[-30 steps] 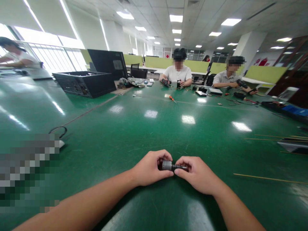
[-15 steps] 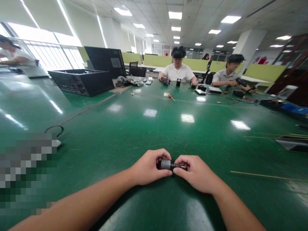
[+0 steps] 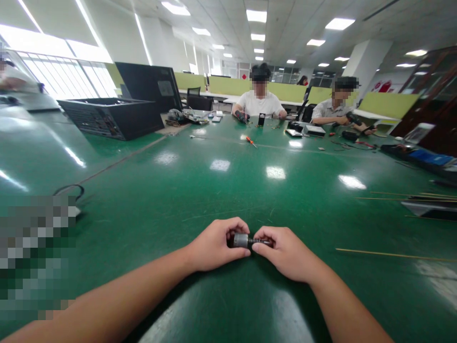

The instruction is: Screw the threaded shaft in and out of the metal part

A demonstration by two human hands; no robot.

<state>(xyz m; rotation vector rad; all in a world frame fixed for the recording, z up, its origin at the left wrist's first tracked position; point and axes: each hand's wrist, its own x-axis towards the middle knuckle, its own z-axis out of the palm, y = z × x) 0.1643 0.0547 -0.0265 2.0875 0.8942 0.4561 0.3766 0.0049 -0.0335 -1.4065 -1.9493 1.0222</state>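
Note:
Low in the middle of the head view, a small grey metal cylinder with a thin dark shaft [image 3: 241, 240] lies sideways between my hands. It looks like a drill's gearbox or motor, but I cannot tell which. My left hand [image 3: 219, 245] curls round the cylinder end, thumb in front and fingers behind. From the other side, my right hand [image 3: 285, 252] pinches the ribbed shaft, which points right. Both hands are just over the green table [image 3: 214, 200], and the fingers partly cover the part.
An orange screwdriver [image 3: 250, 141] lies farther back. At far left stands a black computer case [image 3: 110, 119]. Thin yellow rods [image 3: 385, 254] lie at right, near a dark tray [image 3: 417, 155]. Two people sit across the table, handling drill-like tools [image 3: 242, 116] among loose parts.
The whole view has shifted slightly, so table and hands appear a little farther left and higher. Both hands keep the same hold on the cylinder and shaft.

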